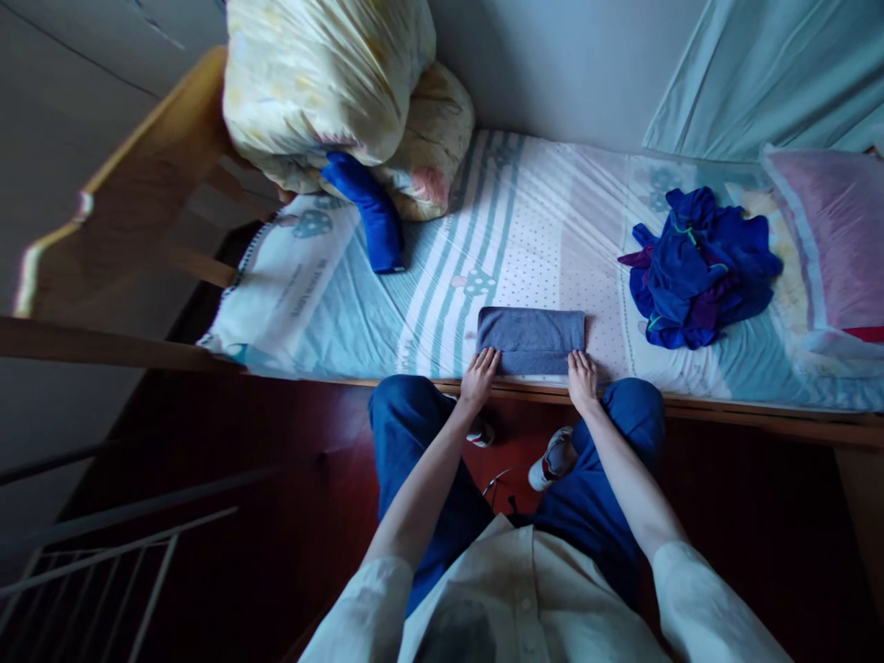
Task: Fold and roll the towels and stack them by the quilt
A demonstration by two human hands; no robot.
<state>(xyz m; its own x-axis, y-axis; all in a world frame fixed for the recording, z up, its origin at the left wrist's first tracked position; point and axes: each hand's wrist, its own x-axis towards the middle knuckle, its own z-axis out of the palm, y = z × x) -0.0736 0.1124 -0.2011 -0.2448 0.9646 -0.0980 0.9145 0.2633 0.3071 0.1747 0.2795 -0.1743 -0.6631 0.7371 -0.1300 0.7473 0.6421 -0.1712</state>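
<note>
A grey-blue towel [530,330], folded into a flat rectangle with a narrow strip turned over along its near side, lies on the bed's front edge. My left hand [482,376] has its fingers closed at the near left corner of it. At the near right corner, my right hand [582,376] holds the towel the same way. Both thumbs are hard to make out. To the right lies a crumpled heap of blue and purple cloths [701,267]. A rolled or folded blue cloth [373,212] rests at the left, against the bedding.
A patterned sheet [539,230] covers the bed. Piled yellowish bedding [331,83] stands at the back left beside the wooden headboard [131,175]. A pink pillow [835,230] lies at the far right. A white metal rack [89,580] stands at lower left.
</note>
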